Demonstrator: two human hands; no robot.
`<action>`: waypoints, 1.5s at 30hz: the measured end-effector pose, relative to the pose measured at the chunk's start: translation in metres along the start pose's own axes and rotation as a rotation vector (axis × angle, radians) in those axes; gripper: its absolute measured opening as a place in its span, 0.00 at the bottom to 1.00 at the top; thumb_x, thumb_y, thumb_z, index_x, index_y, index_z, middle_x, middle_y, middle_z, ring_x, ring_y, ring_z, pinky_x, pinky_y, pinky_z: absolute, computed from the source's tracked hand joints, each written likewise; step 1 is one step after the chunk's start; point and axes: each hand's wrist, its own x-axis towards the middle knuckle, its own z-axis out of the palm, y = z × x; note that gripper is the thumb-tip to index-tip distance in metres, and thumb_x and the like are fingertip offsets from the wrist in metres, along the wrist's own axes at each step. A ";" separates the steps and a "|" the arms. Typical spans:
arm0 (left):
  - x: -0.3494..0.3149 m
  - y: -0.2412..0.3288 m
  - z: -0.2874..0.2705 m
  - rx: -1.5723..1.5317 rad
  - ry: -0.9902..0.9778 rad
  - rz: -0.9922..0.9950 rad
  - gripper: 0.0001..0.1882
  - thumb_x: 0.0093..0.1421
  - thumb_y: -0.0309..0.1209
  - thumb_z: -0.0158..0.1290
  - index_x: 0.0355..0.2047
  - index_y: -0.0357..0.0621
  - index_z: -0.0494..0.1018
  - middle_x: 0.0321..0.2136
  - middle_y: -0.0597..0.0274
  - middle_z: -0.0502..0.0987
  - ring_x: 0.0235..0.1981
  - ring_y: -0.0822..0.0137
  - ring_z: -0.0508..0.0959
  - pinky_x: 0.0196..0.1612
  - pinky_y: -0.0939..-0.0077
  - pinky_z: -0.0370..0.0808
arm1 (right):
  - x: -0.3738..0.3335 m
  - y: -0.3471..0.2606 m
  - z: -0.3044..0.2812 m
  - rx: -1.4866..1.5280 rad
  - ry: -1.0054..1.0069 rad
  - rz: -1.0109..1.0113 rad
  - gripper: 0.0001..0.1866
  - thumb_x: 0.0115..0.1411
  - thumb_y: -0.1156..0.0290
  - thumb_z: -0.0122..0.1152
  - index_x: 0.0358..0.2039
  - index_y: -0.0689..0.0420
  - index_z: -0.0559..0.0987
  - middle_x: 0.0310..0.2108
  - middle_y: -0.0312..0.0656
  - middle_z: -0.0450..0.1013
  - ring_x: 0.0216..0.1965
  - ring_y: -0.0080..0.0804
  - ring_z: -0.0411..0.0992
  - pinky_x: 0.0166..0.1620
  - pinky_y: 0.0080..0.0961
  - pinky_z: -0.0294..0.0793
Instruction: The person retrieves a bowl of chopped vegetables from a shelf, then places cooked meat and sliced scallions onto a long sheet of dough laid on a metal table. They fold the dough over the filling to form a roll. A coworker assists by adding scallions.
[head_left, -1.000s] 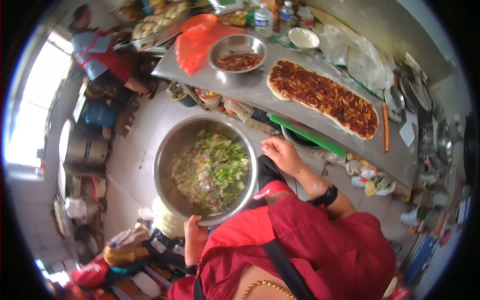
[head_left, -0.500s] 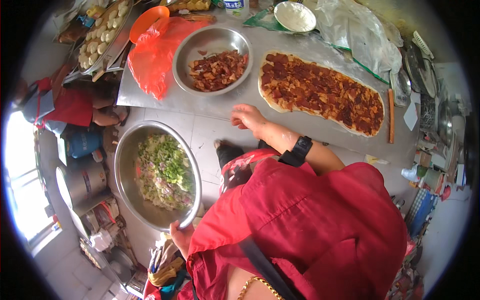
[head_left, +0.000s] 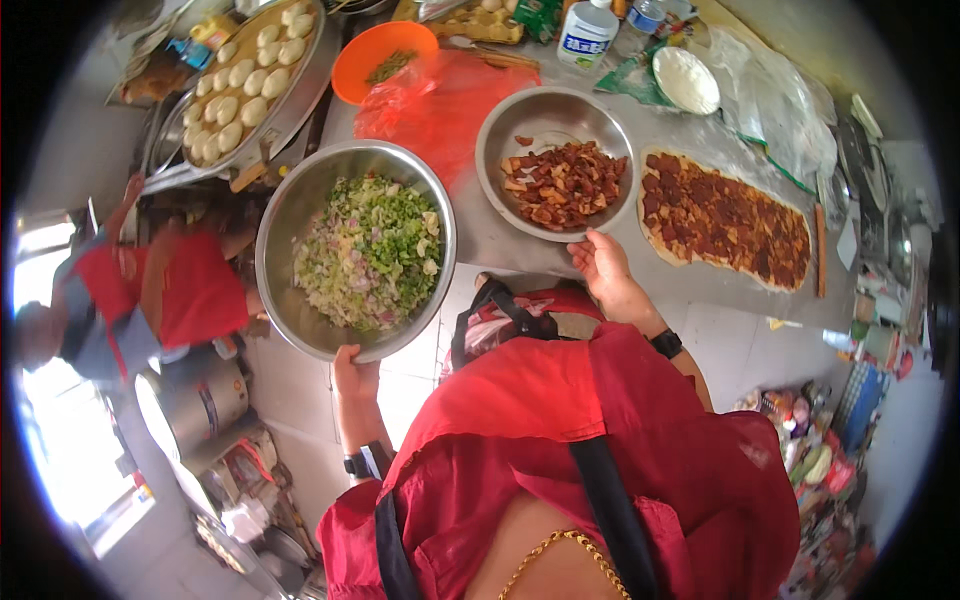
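My left hand (head_left: 356,375) grips the near rim of a large steel bowl (head_left: 284,228) full of chopped green onion and other pale and purplish chopped vegetables (head_left: 370,250). That bowl is held over the left front edge of the steel table. At the near rim of a smaller steel bowl (head_left: 508,122) my right hand (head_left: 608,270) has its fingertips, palm turned up and fingers partly spread. Reddish-brown meat pieces (head_left: 565,185) lie in this smaller bowl. To its right, a long flattened sheet of dough (head_left: 662,255) is covered with meat slices (head_left: 730,222).
Behind the bowls are a red plastic bag (head_left: 440,110) and an orange basin (head_left: 350,75). A tray of dough buns (head_left: 240,95) stands far left, near another person in a red apron (head_left: 200,285). A rolling pin (head_left: 821,250) lies at the table's right end.
The large bowl has risen and moved right toward the table, with my left hand on its rim. My right hand has moved to the meat bowl's rim. The view has shifted left.
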 end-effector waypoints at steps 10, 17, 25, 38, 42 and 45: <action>0.059 0.015 0.007 0.012 -0.075 -0.094 0.28 0.50 0.18 0.42 0.55 0.31 0.60 0.52 0.47 0.67 0.54 0.49 0.69 0.59 0.50 0.66 | 0.006 0.006 -0.001 -0.029 0.121 -0.139 0.06 0.64 0.68 0.51 0.35 0.57 0.70 0.24 0.38 0.70 0.26 0.30 0.72 0.26 0.23 0.69; 0.108 0.014 0.024 0.054 -0.065 -0.172 0.15 0.57 0.25 0.47 0.45 0.33 0.66 0.44 0.51 0.73 0.45 0.54 0.74 0.50 0.60 0.74 | 0.036 -0.019 0.003 -0.083 0.234 -0.207 0.06 0.62 0.70 0.52 0.34 0.60 0.71 0.24 0.40 0.71 0.21 0.25 0.70 0.21 0.19 0.65; 0.072 -0.015 0.041 -0.152 -0.247 -0.018 0.22 0.60 0.40 0.50 0.52 0.43 0.67 0.51 0.56 0.72 0.53 0.55 0.72 0.55 0.53 0.70 | 0.005 -0.042 0.008 -0.464 0.223 -0.569 0.07 0.48 0.78 0.62 0.24 0.57 0.71 0.19 0.34 0.69 0.18 0.20 0.66 0.19 0.18 0.62; -0.010 -0.047 0.104 0.699 -0.195 1.144 0.30 0.60 0.33 0.45 0.63 0.41 0.55 0.60 0.49 0.60 0.62 0.52 0.59 0.63 0.60 0.54 | -0.055 0.027 0.194 -0.134 -0.846 0.307 0.35 0.66 0.54 0.44 0.68 0.51 0.46 0.68 0.48 0.45 0.63 0.44 0.55 0.60 0.38 0.59; 0.002 -0.045 0.158 1.120 -0.838 1.258 0.31 0.60 0.36 0.46 0.62 0.38 0.57 0.63 0.42 0.56 0.65 0.46 0.55 0.66 0.59 0.50 | -0.051 0.059 0.224 -0.149 -1.024 0.404 0.39 0.63 0.37 0.38 0.68 0.44 0.49 0.64 0.54 0.53 0.60 0.46 0.58 0.59 0.44 0.58; 0.041 -0.025 0.172 1.204 -0.353 0.974 0.28 0.63 0.40 0.44 0.59 0.36 0.60 0.59 0.36 0.59 0.63 0.45 0.57 0.64 0.56 0.53 | -0.051 0.062 0.222 -0.080 -1.052 0.303 0.44 0.58 0.31 0.41 0.67 0.45 0.50 0.55 0.50 0.61 0.52 0.38 0.64 0.52 0.38 0.64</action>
